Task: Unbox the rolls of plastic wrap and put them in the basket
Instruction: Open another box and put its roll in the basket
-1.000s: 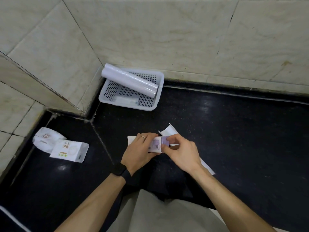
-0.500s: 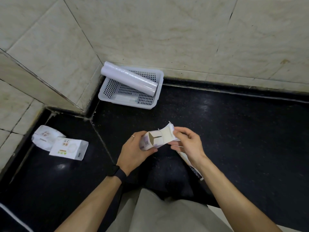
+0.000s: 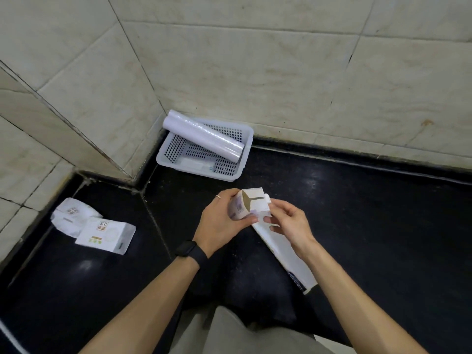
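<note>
A long white cardboard box (image 3: 282, 254) lies slanted over the black surface, its far end raised between my hands. My left hand (image 3: 219, 222) grips that raised end from the left. Its end flaps (image 3: 255, 201) stand open and show the brown inside; no roll can be seen in it. My right hand (image 3: 291, 226) pinches a flap at the box's right side. A white perforated basket (image 3: 242, 149) sits in the corner by the wall. One roll of plastic wrap (image 3: 204, 137) lies slanted across it, one end up on the rim.
Two white printed packets (image 3: 104, 235) lie on the black surface at the left. Tiled walls close the back, and a tiled corner (image 3: 84, 129) juts out at the left. My grey-clad knee (image 3: 242, 333) is at the bottom edge.
The box end was shut and level a second ago. My hands have tipped it upward and folded its flaps open, the right hand now out on a flap.
</note>
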`<state>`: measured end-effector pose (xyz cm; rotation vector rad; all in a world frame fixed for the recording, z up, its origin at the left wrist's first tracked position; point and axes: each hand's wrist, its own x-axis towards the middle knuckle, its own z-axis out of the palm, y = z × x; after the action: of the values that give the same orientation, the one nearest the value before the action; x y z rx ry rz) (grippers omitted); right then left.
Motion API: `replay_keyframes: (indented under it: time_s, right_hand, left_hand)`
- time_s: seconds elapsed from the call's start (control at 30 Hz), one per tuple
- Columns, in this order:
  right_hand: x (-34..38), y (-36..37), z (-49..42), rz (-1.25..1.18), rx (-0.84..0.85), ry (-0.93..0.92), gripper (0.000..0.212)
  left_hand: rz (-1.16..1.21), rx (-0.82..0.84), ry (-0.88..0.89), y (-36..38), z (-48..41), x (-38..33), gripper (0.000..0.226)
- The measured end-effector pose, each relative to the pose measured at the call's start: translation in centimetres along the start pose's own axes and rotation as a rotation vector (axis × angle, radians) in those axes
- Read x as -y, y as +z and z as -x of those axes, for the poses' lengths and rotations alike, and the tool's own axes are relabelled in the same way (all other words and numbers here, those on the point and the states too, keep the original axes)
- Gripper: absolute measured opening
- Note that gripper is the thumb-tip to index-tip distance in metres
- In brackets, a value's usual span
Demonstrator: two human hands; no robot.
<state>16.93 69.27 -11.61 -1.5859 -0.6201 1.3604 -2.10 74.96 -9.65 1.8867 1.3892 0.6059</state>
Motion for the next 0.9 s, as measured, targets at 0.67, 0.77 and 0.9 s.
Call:
replay_keyframes:
  time_s: [0.67, 0.77, 0.9]
  right_hand:
    - [7.3, -3.4, -0.4, 0.716, -0.111, -0.871, 0.039]
    - [7.8, -3.9, -0.3, 0.682, -0.089, -0.882, 0.03]
    - [8.1, -4.2, -0.8, 0.648, -0.228, -1.094, 0.014]
  left_hand:
    - [-0.127, 0.044, 0.303, -3.0, -4.8, -6.2, 0.069]
    - [-0.127, 0.065, 0.307, -3.3, -5.0, -6.6, 0.07]
    - [-0.106, 0.052, 0.322, -3.4, -5.3, -6.6, 0.057]
